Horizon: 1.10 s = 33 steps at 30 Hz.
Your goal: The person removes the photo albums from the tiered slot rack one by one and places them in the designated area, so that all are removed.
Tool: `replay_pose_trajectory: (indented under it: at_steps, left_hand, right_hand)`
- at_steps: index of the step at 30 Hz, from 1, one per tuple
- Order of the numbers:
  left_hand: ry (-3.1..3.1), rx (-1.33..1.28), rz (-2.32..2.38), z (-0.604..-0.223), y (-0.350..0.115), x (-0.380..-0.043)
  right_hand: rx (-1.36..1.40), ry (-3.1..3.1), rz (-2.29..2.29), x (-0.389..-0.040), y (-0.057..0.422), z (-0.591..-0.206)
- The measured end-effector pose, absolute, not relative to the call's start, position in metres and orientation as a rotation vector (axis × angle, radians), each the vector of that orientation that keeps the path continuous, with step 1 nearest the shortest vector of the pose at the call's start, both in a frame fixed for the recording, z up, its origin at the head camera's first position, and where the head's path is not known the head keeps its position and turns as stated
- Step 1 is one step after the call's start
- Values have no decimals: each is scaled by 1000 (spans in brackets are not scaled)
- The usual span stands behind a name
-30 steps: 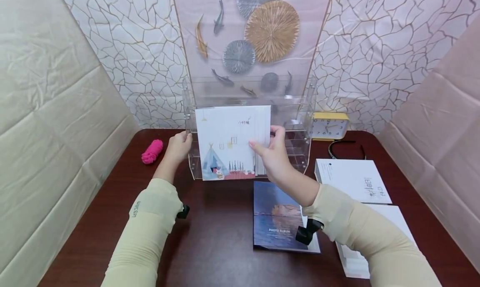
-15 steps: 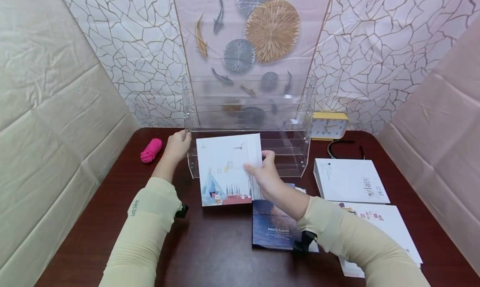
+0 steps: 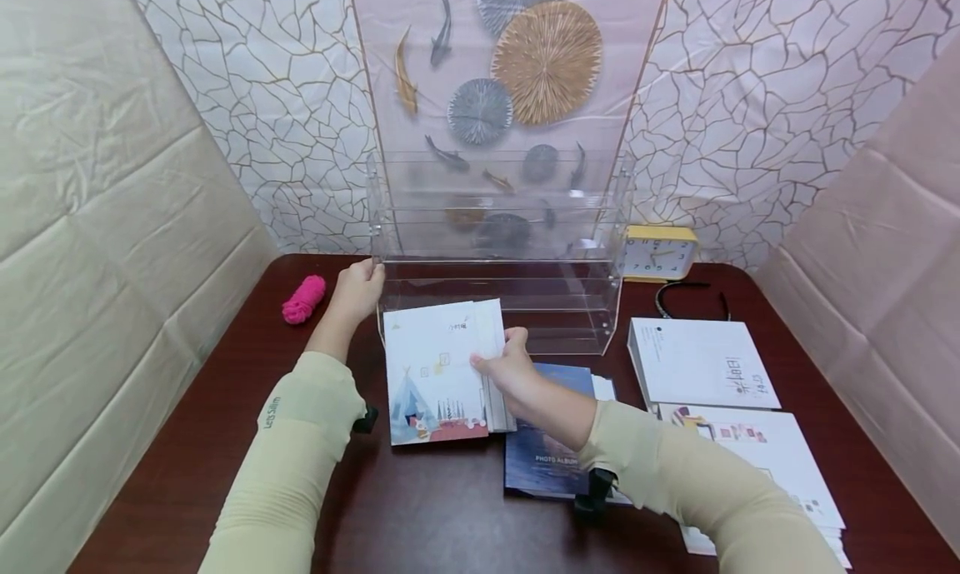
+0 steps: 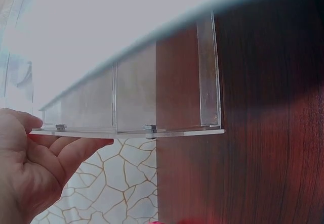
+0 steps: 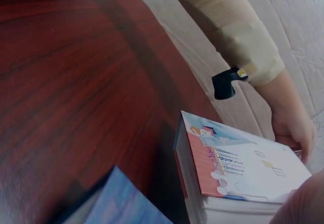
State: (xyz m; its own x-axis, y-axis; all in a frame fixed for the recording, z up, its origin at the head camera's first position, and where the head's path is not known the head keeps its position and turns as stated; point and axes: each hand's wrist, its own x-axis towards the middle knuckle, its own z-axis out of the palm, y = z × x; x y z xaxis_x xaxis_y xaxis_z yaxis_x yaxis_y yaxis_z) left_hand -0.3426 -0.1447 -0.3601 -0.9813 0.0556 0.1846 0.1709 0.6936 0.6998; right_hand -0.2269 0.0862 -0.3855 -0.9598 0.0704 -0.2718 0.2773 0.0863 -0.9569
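Note:
My right hand [image 3: 517, 370] grips a thick white photo album [image 3: 431, 374] by its page edge, thumb on the cover. A blue tent and a red strip decorate that cover. The album is tilted, in front of a clear acrylic rack [image 3: 502, 262] with several tiers. My left hand [image 3: 357, 289] holds the rack's left side; in the left wrist view, thumb and fingers pinch the side panel [image 4: 116, 134]. Partly under my right forearm lies a blue album [image 3: 543, 474] marked PHOTO ALBUM. The right wrist view shows the held album's red-edged spine and thick pages.
Two white albums, an upper one [image 3: 705, 361] and a lower one [image 3: 780, 457], lie at the right. Behind them are a black headband [image 3: 660, 299] and a yellow clock [image 3: 660, 253]. A pink yarn bundle [image 3: 303, 300] lies at the left. Fabric walls enclose the dark table [image 3: 420, 516].
My right hand has brought the tent-cover album down from the rack's front toward me and slightly left, tilting it. My left hand stays on the rack's side.

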Motion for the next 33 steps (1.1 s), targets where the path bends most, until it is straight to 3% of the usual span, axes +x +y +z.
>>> replay_pose_trajectory:
  at_steps: [33]
  left_hand:
    - [-2776, -180, -1150, -360, -146, -344]
  right_hand:
    - [540, 2059, -1795, -205, 65, -423]
